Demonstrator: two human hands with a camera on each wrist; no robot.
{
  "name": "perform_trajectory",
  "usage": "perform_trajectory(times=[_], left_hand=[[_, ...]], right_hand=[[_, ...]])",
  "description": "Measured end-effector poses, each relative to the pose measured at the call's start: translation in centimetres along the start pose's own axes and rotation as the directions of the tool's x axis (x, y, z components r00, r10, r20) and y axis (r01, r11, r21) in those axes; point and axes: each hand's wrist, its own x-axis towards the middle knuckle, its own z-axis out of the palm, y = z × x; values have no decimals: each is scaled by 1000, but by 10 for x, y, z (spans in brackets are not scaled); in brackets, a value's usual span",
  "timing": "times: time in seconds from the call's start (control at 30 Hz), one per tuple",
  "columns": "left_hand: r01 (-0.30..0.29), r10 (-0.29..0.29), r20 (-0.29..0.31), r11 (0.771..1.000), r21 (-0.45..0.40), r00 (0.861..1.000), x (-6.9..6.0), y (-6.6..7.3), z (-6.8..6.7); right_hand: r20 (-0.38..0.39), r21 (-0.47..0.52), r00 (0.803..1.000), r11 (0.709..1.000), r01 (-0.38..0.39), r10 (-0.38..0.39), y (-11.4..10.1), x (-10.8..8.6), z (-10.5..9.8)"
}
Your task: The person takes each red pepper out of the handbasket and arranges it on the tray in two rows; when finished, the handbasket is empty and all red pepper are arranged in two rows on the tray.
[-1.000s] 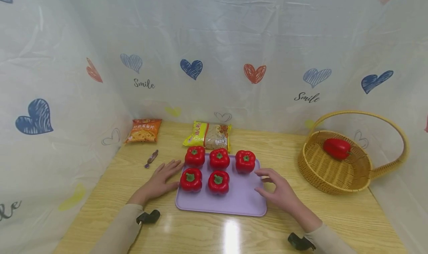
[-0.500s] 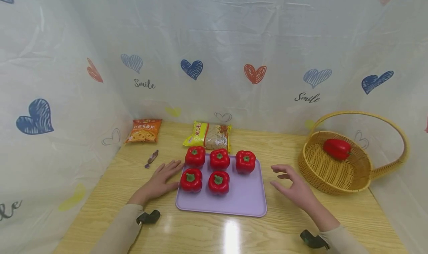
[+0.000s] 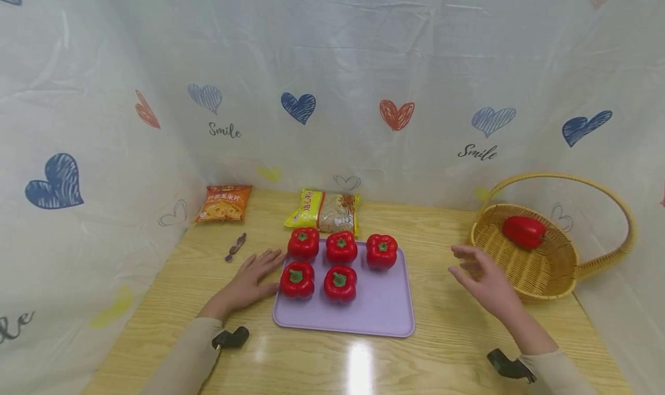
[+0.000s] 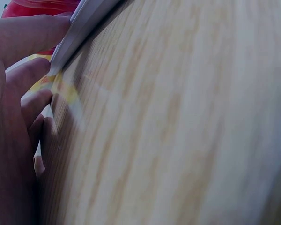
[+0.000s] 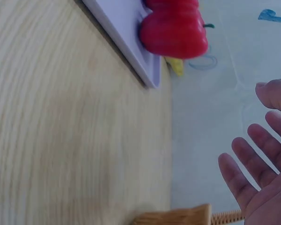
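Observation:
Several red bell peppers [image 3: 340, 284] stand upright on a lilac tray [image 3: 381, 308], stems up, toward its left and back. At the tray's left edge rests my left hand [image 3: 249, 282], fingers extended and touching the rim, as the left wrist view also shows. My right hand [image 3: 488, 282] hovers above the table between the tray and a wicker basket [image 3: 511, 271], holding nothing; its fingers are loosely bent and apart. One more red bell pepper [image 3: 523, 231] lies on its side inside the basket. The right wrist view shows a pepper [image 5: 175, 33] at the tray's corner.
Behind the tray lies a yellow and clear food packet [image 3: 327, 211]. An orange snack bag [image 3: 224, 202] sits at the back left, with a small wrapped candy [image 3: 236, 247] nearer the left hand. The basket's tall handle [image 3: 561, 176] arches over it. A printed curtain [image 3: 343, 54] encloses the table.
My right hand has moved right, away from the tray's right edge and toward the basket. The left hand, the tray and the peppers have stayed where they were.

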Motion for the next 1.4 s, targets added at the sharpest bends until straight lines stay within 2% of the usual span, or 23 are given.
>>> perform_trajectory(times=[0.33, 0.53, 0.67, 1.1, 1.4], left_hand=[[-15, 16, -13, 1000, 8, 1000, 0, 0, 0], [-30, 30, -34, 1000, 4, 999, -2, 1, 0], [-31, 31, -35, 1000, 5, 999, -2, 1, 0], [-4, 4, -5, 1000, 9, 1000, 0, -1, 2], [-5, 5, -3, 1000, 6, 1000, 0, -1, 1]], right_hand=[[-51, -44, 997, 997, -67, 65, 14, 7, -31], [-50, -73, 992, 990, -120, 117, 25, 10, -48], [-38, -83, 983, 980, -183, 181, 32, 10, -59], [-64, -196, 956, 935, -294, 287, 59, 23, -91], [-34, -175, 929, 913, -370, 370, 72, 34, -112]])
